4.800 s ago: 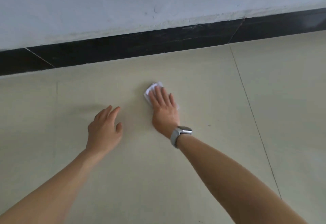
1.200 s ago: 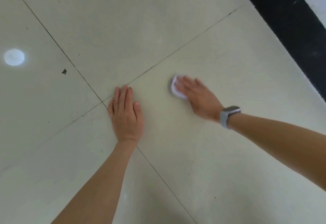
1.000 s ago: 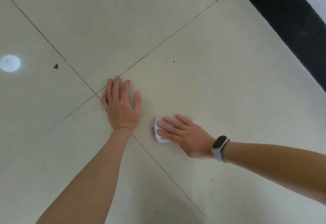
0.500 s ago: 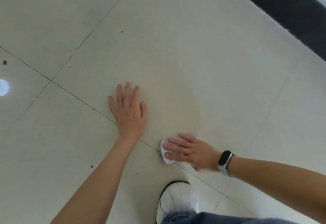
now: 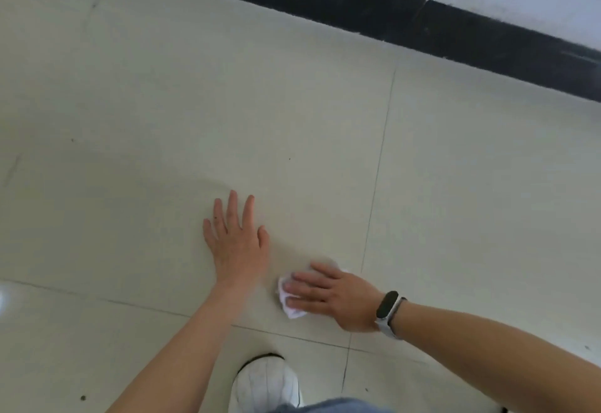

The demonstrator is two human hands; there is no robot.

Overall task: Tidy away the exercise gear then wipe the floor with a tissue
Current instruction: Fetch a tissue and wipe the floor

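Note:
A crumpled white tissue (image 5: 290,308) lies on the pale tiled floor (image 5: 471,204), pressed flat under the fingers of my right hand (image 5: 331,295), which wears a dark wristband. Only the tissue's left edge shows past the fingertips. My left hand (image 5: 237,243) rests palm down on the floor just left of it, fingers spread, holding nothing. No exercise gear is in view.
A black skirting strip (image 5: 390,16) runs along the white wall at the top. My white shoe (image 5: 265,386) stands on the floor at the bottom middle, just below the hands. Small dark specks dot the tiles at the left.
The view has swung round, so the skirting now crosses the top. My right hand with the tissue stays beside my left hand; both remain pressed on the floor.

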